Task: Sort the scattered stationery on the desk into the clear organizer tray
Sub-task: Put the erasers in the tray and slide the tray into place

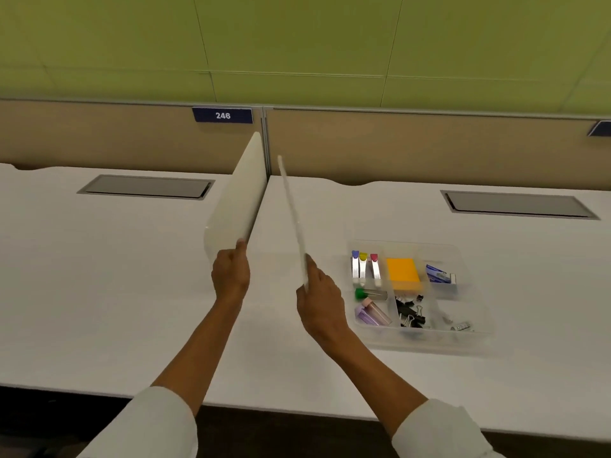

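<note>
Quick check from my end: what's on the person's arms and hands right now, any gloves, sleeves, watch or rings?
Both hands are bare: no gloves, and no watch or rings show on the left hand or right hand. Each arm wears a white sleeve pushed up, left sleeve and right sleeve, leaving the forearms uncovered.

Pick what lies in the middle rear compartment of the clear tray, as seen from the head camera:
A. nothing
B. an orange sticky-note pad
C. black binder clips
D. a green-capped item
B: the orange sticky-note pad fills the middle rear compartment of the clear tray, while the black binder clips lie in the compartment in front of it.
</note>
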`<state>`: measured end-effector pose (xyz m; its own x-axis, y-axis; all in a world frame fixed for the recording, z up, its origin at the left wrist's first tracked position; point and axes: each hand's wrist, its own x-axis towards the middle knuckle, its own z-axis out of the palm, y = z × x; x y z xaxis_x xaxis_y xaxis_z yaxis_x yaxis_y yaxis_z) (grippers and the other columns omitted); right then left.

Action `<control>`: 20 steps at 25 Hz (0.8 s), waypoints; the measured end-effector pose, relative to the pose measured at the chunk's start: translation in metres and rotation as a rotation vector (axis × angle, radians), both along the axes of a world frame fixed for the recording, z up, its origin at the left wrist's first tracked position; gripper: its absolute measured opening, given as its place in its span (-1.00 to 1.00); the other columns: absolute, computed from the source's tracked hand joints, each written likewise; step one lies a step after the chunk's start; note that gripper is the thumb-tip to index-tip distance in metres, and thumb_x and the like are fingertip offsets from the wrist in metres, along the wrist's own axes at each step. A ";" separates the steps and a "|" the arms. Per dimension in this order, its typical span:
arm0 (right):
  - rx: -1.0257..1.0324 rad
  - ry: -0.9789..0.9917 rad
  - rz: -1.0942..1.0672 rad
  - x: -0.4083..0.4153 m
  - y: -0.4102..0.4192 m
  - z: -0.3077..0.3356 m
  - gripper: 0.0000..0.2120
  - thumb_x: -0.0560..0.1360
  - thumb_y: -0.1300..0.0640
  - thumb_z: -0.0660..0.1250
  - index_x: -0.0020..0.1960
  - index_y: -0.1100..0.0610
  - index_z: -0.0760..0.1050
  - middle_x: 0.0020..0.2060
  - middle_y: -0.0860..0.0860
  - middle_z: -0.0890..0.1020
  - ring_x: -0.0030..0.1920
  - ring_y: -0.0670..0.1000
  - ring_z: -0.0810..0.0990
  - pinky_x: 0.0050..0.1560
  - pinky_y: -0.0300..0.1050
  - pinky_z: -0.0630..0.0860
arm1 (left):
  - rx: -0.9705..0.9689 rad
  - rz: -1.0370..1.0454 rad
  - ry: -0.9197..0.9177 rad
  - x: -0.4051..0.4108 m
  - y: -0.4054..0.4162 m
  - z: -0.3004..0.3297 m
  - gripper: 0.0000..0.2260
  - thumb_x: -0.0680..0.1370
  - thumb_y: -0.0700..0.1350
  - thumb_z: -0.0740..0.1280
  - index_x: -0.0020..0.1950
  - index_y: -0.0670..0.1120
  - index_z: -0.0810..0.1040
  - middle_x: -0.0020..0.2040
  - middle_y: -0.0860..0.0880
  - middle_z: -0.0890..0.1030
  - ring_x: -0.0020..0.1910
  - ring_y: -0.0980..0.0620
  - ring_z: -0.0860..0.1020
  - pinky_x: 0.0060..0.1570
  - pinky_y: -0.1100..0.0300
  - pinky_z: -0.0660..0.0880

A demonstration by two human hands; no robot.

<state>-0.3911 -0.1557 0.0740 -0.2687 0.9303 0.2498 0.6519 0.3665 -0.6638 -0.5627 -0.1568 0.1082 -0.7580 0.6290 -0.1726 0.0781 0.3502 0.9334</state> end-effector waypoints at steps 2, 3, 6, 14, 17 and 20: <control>-0.122 0.465 -0.054 0.020 -0.003 0.014 -0.49 0.56 0.23 0.28 0.49 0.02 0.31 0.27 0.01 0.59 0.18 0.04 0.61 0.05 -0.04 0.65 | -0.184 -0.092 -0.075 0.023 0.012 -0.011 -0.43 0.57 0.27 0.14 0.29 -0.19 0.43 0.20 -0.16 0.54 0.13 -0.20 0.52 0.14 -0.08 0.51; -0.175 0.665 -0.048 0.032 -0.004 0.020 -0.50 0.55 0.24 0.31 0.44 -0.02 0.34 0.26 -0.03 0.59 0.16 0.01 0.63 -0.07 -0.04 0.68 | -0.211 -0.155 -0.175 0.038 0.017 -0.014 -0.42 0.56 0.27 0.15 0.31 -0.19 0.42 0.18 -0.16 0.55 0.08 -0.18 0.55 0.06 -0.07 0.56; -0.286 0.933 -0.031 0.072 -0.002 0.027 -0.48 0.51 0.29 0.40 0.38 -0.06 0.38 0.22 -0.04 0.63 0.05 0.04 0.70 -0.24 -0.02 0.68 | -0.083 -0.215 -0.374 0.080 0.030 -0.020 -0.61 0.60 0.13 0.20 0.10 -0.20 0.51 -0.11 -0.14 0.61 -0.24 -0.08 0.62 -0.29 0.09 0.60; -0.365 1.456 -0.482 0.234 0.059 0.026 -0.45 0.41 0.27 0.50 0.32 0.09 0.38 0.18 0.14 0.66 0.08 0.13 0.69 -0.12 -0.07 0.66 | 0.047 -0.119 -0.053 0.150 0.059 -0.030 -0.76 0.64 -0.04 0.16 0.09 -0.17 0.51 -0.19 -0.18 0.59 -0.52 -0.08 0.52 -0.54 0.22 0.44; -0.404 1.143 -0.508 0.289 0.087 0.017 -0.48 0.47 0.26 0.48 0.37 0.19 0.40 0.23 0.16 0.62 0.13 0.14 0.67 -0.01 -0.05 0.63 | 0.040 -0.174 0.035 0.169 0.066 -0.035 -0.72 0.65 -0.07 0.16 0.30 -0.12 0.47 -0.03 -0.20 0.60 -0.37 -0.16 0.59 -0.53 0.21 0.47; -0.339 0.481 -0.497 0.309 0.102 0.001 -0.43 0.47 0.11 0.50 0.41 0.22 0.43 0.20 0.10 0.66 0.11 0.02 0.65 0.17 -0.17 0.48 | 0.000 -0.248 0.092 0.189 0.073 -0.040 -0.69 0.64 -0.13 0.16 0.37 -0.12 0.43 0.08 -0.17 0.60 -0.22 -0.18 0.61 -0.40 0.11 0.58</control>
